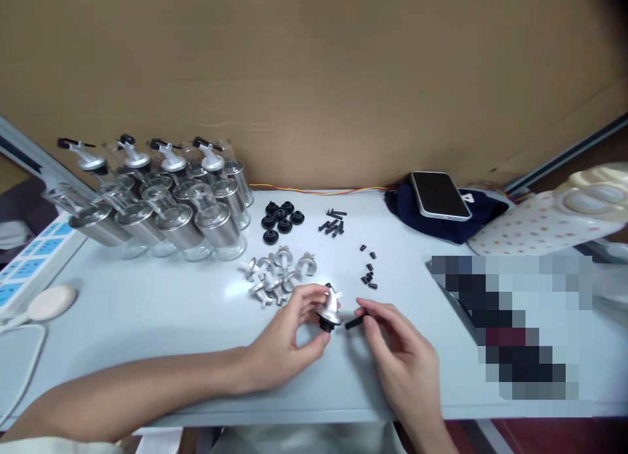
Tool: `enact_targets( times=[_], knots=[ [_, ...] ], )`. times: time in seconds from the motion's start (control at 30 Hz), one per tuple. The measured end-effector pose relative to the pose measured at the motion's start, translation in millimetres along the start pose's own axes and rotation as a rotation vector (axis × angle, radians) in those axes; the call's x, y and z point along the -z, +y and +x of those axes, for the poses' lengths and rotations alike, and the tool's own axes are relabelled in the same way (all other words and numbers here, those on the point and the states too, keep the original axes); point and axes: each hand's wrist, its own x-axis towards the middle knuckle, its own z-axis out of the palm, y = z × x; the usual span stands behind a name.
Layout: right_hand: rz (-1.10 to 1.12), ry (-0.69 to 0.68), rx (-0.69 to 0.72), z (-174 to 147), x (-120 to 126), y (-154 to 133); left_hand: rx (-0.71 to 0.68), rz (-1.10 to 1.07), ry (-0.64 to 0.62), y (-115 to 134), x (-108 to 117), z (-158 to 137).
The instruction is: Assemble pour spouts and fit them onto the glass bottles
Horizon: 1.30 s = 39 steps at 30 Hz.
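My left hand is closed around a silver pourer spout with a black ribbed stopper at its lower end. Just to its right, my right hand pinches a short black flap lever between thumb and fingers, apart from the spout. Behind my left hand lies a pile of silver spout tops. Farther back sit several black rubber stoppers and a group of black flap levers. Small black caps are scattered beyond my right hand.
Glass bottles with metal sleeves crowd the left back, several fitted with pourers. A power strip and a white round charger lie at left. At right are a phone on a dark cap and a dotted white object.
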Motion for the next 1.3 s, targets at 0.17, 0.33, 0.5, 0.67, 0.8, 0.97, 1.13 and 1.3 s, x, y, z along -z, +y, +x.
enact_targets(
  times=[0.17,0.33,0.5,0.67,0.8,0.97,1.13,1.3],
  knots=[
    [0.079,0.044,-0.066,-2.0,-7.1,1.7,0.005,0.031,-0.064,5.6,1.0,2.2],
    [0.138,0.111,-0.111,-1.7,-5.5,3.6,-0.032,0.1,-0.15,10.5,2.4,3.9],
    [0.084,0.05,0.019,-1.5,-2.4,-1.7,-0.033,0.137,-0.225,6.8,3.4,3.1],
    [0.072,-0.022,0.093,-1.1,-2.0,-4.5,-0.004,0.123,-0.246,4.0,3.6,2.7],
    [0.087,-0.033,0.115,-0.7,-2.4,-4.3,-0.002,0.1,-0.222,4.9,3.1,2.6],
    [0.103,-0.095,0.163,0.6,-2.8,-4.5,-0.01,0.08,-0.195,6.5,2.4,2.4],
    [0.135,-0.114,0.146,0.7,-4.7,-2.8,-0.031,0.092,-0.17,6.1,2.6,1.9],
    [0.229,-0.069,0.095,-3.3,-7.0,1.8,-0.024,0.081,-0.174,6.9,2.4,0.3]
  ],
)
